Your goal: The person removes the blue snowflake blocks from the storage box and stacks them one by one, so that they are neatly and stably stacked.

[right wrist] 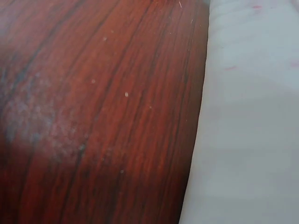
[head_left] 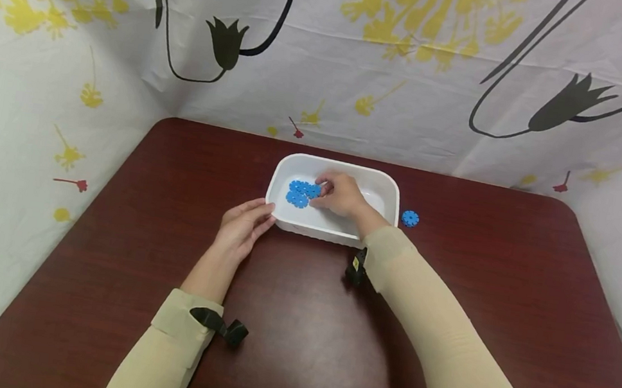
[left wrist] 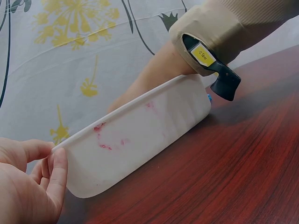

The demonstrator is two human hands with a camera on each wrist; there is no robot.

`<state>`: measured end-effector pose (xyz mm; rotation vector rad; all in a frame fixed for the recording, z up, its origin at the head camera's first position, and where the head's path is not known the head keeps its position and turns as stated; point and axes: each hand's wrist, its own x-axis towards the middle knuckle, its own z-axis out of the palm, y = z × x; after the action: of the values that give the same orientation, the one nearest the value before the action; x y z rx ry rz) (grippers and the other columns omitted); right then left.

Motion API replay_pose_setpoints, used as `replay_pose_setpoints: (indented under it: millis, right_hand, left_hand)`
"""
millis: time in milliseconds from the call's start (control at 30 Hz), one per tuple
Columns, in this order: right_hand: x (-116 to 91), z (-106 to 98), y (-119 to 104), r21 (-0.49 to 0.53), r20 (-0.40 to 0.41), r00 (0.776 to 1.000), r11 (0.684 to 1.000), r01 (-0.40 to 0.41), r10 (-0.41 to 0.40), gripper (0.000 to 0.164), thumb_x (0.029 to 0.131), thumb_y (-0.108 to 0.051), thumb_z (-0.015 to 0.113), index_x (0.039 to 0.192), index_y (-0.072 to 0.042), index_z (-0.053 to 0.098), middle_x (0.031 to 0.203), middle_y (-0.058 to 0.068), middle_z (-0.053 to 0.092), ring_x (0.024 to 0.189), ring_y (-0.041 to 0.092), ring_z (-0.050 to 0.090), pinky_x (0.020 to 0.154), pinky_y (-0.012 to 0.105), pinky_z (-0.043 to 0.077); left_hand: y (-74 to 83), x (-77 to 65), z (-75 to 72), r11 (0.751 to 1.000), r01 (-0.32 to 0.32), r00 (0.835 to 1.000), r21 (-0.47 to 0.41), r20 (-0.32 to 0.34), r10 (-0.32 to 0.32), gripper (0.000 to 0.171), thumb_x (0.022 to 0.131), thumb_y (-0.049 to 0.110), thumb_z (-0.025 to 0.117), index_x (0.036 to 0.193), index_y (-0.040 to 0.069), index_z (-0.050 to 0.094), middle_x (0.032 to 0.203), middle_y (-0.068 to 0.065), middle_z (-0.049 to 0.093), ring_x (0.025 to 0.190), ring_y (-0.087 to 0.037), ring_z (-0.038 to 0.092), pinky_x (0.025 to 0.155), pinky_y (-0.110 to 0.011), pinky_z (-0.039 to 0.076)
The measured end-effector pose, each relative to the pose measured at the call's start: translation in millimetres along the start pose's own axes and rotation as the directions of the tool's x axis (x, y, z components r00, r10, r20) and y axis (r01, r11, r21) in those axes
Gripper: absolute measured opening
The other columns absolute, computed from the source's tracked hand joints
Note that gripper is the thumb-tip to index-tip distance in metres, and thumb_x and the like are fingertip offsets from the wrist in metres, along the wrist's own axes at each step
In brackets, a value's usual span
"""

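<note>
A white plastic basin point(head_left: 319, 224) stands on the table, with several blue notched discs point(head_left: 297, 199) in its left half. My right hand point(head_left: 341, 194) reaches down into it, thumb and fingers curled about one blue disc point(head_left: 314, 191) at the edge of the group. In the right wrist view only the basin's outer wall point(right wrist: 247, 130) and the table show, not the hand. My left hand point(head_left: 240, 224) holds the basin's near left corner. The left wrist view shows that thumb at the rim and the fingers point(left wrist: 57, 175) against the wall.
One more blue disc point(head_left: 409, 218) lies on the dark red wooden table point(head_left: 170, 202), just right of the basin. A patterned white cloth point(head_left: 299, 102) hangs along the table's back and sides. Dark wrist straps point(head_left: 356, 267) sit on both sleeves.
</note>
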<state>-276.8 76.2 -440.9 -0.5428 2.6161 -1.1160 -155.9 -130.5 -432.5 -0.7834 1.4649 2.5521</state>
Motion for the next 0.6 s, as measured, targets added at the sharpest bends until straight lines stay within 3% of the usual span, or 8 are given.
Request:
replay_pose_setpoints:
  millis: [167,600]
  right_hand:
    - [-0.8,0.0,0.1,-0.024,-0.001,1.000,1.000,0.019,-0.019,0.039,0.082,-0.012,0.086,0.114,0.003,0.069,0.086,0.008,0.065,0.082,0.019,0.058,0.075,0.026,0.048]
    - [-14.8,-6.2,-14.5,0.047,-0.028,0.999,0.998,0.043,-0.042,0.040,0.085,-0.014,0.084,0.119,0.000,0.069,0.102,0.013,0.068,0.093,0.026,0.066,0.079,0.032,0.058]
  left_hand:
    - [-0.1,-0.5,0.5,1.000,-0.001,1.000,-0.002,0.000,0.001,0.023,0.092,-0.001,0.071,0.114,0.000,0.062,0.101,-0.008,0.062,0.079,-0.012,0.064,0.081,-0.022,0.062]
    - [-0.6,0.0,0.6,1.000,0.001,1.000,-0.013,-0.007,-0.001,0.024,0.092,-0.002,0.071,0.114,0.000,0.062,0.097,-0.007,0.063,0.077,-0.012,0.064,0.079,-0.021,0.062]
